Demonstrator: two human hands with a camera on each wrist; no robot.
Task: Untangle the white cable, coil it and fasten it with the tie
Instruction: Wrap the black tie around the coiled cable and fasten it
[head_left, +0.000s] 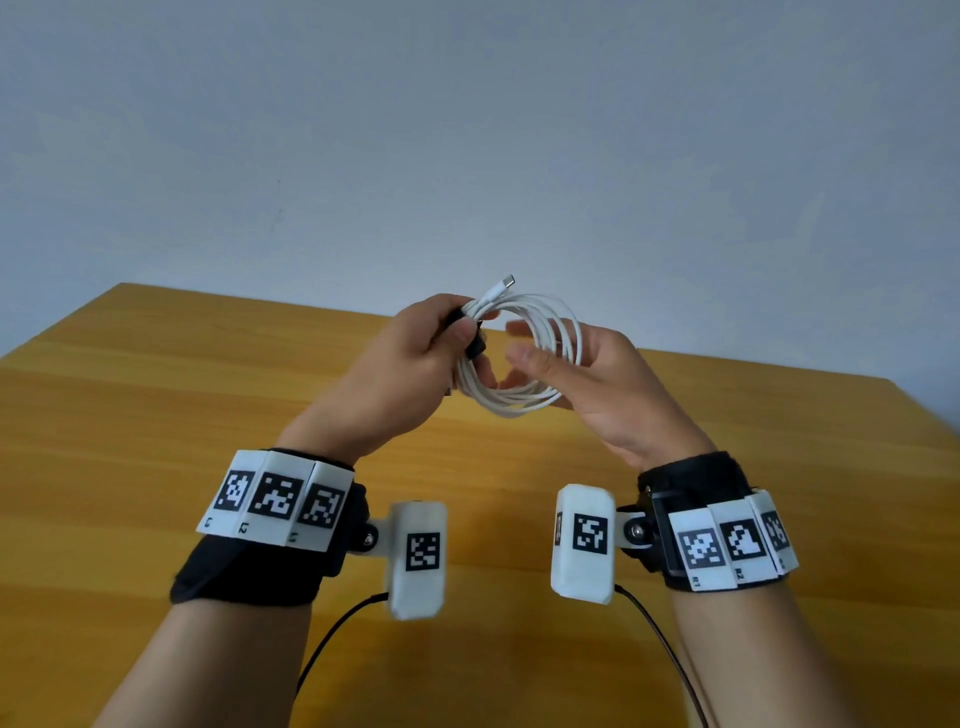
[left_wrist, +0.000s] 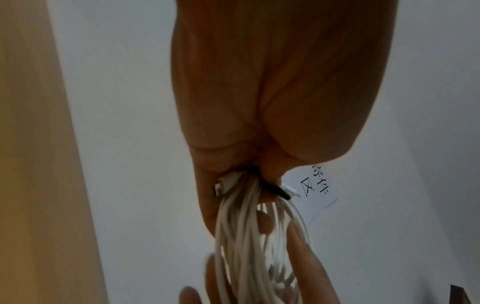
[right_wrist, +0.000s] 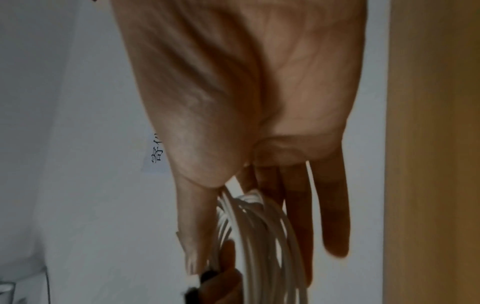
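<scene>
The white cable (head_left: 519, 402) is wound into a round coil and held in the air above the wooden table (head_left: 156, 415). My left hand (head_left: 462, 327) pinches the coil's upper left side, where a black tie (head_left: 475, 345) sits against the strands. A USB-C plug (head_left: 506, 283) sticks up past that grip. My right hand (head_left: 524, 343) has its straight fingers against the coil's right side, palm turned inward. In the left wrist view the tie (left_wrist: 275, 190) crosses the bunched cable (left_wrist: 241, 246) under my fingertips. In the right wrist view the cable (right_wrist: 259, 236) lies along my extended fingers (right_wrist: 298, 205).
A pale wall rises behind the table's far edge (head_left: 363, 312). A paper with printed characters (left_wrist: 319, 185) hangs on that wall. Black leads (head_left: 332, 634) trail from the wrist cameras toward me.
</scene>
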